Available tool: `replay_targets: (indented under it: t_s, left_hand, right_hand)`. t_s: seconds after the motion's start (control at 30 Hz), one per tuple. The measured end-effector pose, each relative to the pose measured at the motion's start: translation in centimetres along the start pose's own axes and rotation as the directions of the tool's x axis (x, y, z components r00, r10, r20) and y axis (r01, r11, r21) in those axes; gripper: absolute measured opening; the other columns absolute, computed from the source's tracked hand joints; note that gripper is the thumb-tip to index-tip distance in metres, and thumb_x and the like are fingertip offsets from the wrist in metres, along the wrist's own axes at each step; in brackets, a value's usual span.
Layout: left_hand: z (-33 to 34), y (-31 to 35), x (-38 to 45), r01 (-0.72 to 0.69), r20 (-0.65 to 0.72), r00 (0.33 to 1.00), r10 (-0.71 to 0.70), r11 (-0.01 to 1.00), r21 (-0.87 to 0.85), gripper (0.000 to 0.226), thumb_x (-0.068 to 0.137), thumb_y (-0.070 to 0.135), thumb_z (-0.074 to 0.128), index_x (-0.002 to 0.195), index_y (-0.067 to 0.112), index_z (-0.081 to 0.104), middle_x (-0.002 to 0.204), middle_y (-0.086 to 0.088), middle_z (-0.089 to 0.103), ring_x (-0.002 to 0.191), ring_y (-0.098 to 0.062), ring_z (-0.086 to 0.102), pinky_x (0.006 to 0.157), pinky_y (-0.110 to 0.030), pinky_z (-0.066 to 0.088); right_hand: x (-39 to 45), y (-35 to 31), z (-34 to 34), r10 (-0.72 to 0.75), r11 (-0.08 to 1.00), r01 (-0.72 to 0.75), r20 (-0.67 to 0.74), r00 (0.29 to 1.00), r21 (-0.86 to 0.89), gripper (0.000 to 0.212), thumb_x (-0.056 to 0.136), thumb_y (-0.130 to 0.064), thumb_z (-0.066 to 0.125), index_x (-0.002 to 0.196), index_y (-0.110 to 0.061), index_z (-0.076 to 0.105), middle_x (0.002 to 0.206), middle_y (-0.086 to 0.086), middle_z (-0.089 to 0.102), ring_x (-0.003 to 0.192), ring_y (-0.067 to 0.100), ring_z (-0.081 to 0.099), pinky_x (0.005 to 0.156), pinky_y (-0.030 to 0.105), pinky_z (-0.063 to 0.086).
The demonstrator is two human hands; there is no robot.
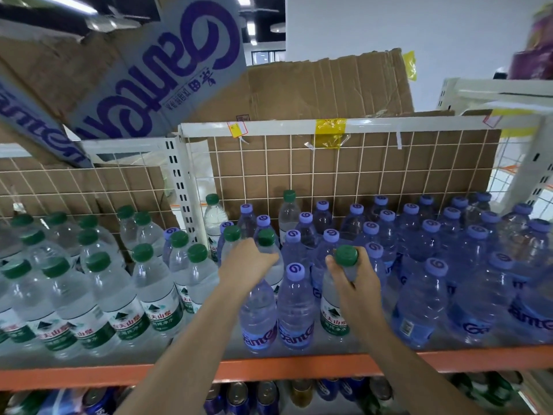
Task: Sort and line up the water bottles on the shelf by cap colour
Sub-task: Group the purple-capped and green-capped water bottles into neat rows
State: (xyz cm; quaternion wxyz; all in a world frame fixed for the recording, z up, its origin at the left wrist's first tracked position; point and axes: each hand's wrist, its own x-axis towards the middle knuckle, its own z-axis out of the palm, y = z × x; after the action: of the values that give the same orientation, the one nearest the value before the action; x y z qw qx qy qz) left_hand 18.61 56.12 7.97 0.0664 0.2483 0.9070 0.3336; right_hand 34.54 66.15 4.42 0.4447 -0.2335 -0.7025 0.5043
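Both forearms reach up from the bottom of the head view toward the shelf, whose orange front edge is my landmark. Just behind that edge, right of its middle, my right hand is wrapped round the neck of a green-capped bottle standing among purple-capped bottles. Further back and left of it, my left hand curls over the shoulder of a second green-capped one, also ringed by purple caps.

Along the left stretch of the edge stand the grouped green caps; the right stretch is nearly all purple. Two more green caps stand at the back against the wire grid.

As I judge it, I am pulling green strays out of the purple section. Next: lift both straight up clear of neighbouring caps, then carry them left to the green group.
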Motion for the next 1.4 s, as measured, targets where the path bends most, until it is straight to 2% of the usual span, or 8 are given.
replay_targets:
  t_s: [0.17,0.33,0.5,0.67,0.83,0.93,1.03,1.4]
  left_hand:
    - [0.8,0.6,0.3,0.006,-0.166,0.986,0.004,0.998,0.06,0.028,0.079,0.046,0.062,0.075,0.019,0.056,0.08,-0.002,0.063,0.079,-0.025,0.061,0.063,-0.029,0.041]
    - [1.9,-0.5,0.9,-0.032,-0.244,0.97,-0.001,0.991,-0.132,0.045,0.079,0.055,0.061,0.102,0.017,0.064,0.1,-0.001,0.067,0.098,-0.026,0.058,0.077,-0.035,0.045]
    - [0.3,1.4,0.4,-0.189,-0.418,0.907,0.06,0.943,-0.275,0.036,0.079,0.059,0.06,0.099,0.029,0.066,0.095,0.01,0.064,0.106,-0.022,0.05,0.091,-0.042,0.043]
    - [-2.9,5.1,-1.9,-0.419,-0.471,0.877,0.095,0.631,-0.652,0.008,0.087,0.033,0.067,0.093,0.031,0.064,0.092,0.016,0.066,0.09,-0.004,0.059,0.085,-0.027,0.047]
    - [-7.0,8.1,-5.3,-0.626,-0.653,0.753,0.086,0.398,-0.67,0.009,0.09,0.017,0.064,0.099,0.018,0.06,0.081,0.021,0.062,0.076,0.006,0.056,0.074,-0.01,0.043]
    - [-9.3,8.3,-7.1,-0.722,-0.773,0.632,0.044,0.395,-0.568,0.009,0.091,0.018,0.063,0.098,0.019,0.057,0.084,0.023,0.061,0.083,0.001,0.054,0.082,-0.018,0.044]
    - [-10.7,7.2,-8.4,-0.758,-0.839,0.544,0.017,0.438,-0.483,0.007,0.089,0.019,0.062,0.093,0.021,0.057,0.086,0.013,0.06,0.084,-0.01,0.054,0.084,-0.036,0.047]
    - [-11.3,-3.2,-12.2,-0.522,-0.706,0.691,-0.154,0.57,-0.635,0.006,0.09,0.019,0.063,0.091,0.014,0.059,0.07,0.016,0.058,0.058,0.0,0.046,0.058,-0.013,0.04]
  right_hand:
    - [0.6,0.0,-0.5,0.023,1.0,-0.023,-0.005,1.0,0.003,0.014,0.092,-0.023,0.061,0.083,-0.016,0.053,0.077,0.006,0.06,0.07,0.016,0.056,0.062,0.021,0.044]
    - [0.8,-0.1,-0.8,0.009,1.0,-0.009,-0.02,1.0,0.01,0.016,0.092,-0.021,0.062,0.081,-0.016,0.052,0.068,-0.002,0.055,0.063,0.009,0.051,0.059,0.016,0.042]
    - [1.0,-0.7,-0.9,0.034,0.999,-0.034,0.008,0.999,0.006,0.018,0.093,-0.022,0.061,0.081,-0.013,0.051,0.066,0.0,0.051,0.056,0.007,0.044,0.052,0.017,0.039]
    - [1.0,-1.5,-1.2,0.029,1.0,-0.029,-0.023,0.999,0.009,0.018,0.093,-0.023,0.06,0.082,-0.011,0.052,0.065,0.009,0.051,0.052,0.01,0.043,0.048,0.019,0.037]
    - [1.0,-2.6,-1.7,-0.028,0.999,0.024,-0.105,0.994,-0.04,0.02,0.092,-0.029,0.061,0.078,-0.02,0.05,0.068,0.005,0.053,0.059,0.013,0.046,0.057,0.025,0.04]
    - [0.5,-4.2,-1.9,-0.093,0.993,0.078,-0.177,0.98,-0.09,0.025,0.091,-0.028,0.061,0.072,-0.029,0.046,0.065,-0.01,0.051,0.058,0.005,0.044,0.057,0.02,0.037]
    - [0.1,-5.9,-1.9,-0.152,0.975,0.116,-0.189,0.97,-0.191,0.028,0.089,-0.028,0.061,0.069,-0.034,0.043,0.065,-0.011,0.052,0.06,0.007,0.047,0.06,0.03,0.04]
    - [-4.7,-9.0,4.9,-0.132,0.982,0.129,-0.015,0.991,-0.138,0.022,0.085,-0.023,0.062,0.071,-0.026,0.046,0.057,-0.011,0.053,0.048,0.009,0.043,0.053,0.033,0.038]
